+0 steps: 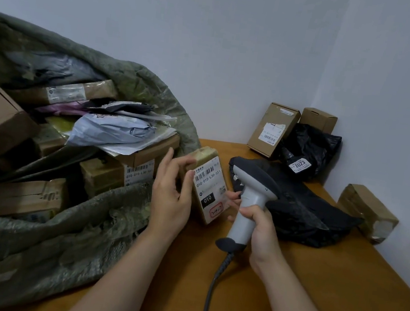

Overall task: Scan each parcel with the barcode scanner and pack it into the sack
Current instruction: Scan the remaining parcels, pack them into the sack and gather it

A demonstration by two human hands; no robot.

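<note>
The light is soft, even and rather dim, with a cool grey cast on the wall (215, 38). No single source shows itself. Shadows are faint: a weak one lies on the wooden table (337, 292) under the black bag (304, 211), and the inside of the sack (27, 249) on the left falls into deep shade. Mild glare sits on the taped parcel's label (208, 187). Wide-angle bending curves the wall corner at far right and stretches the near edges. The left hand (170, 195) is slightly smeared by motion; the sack's near-left rim is soft and out of focus.
</note>
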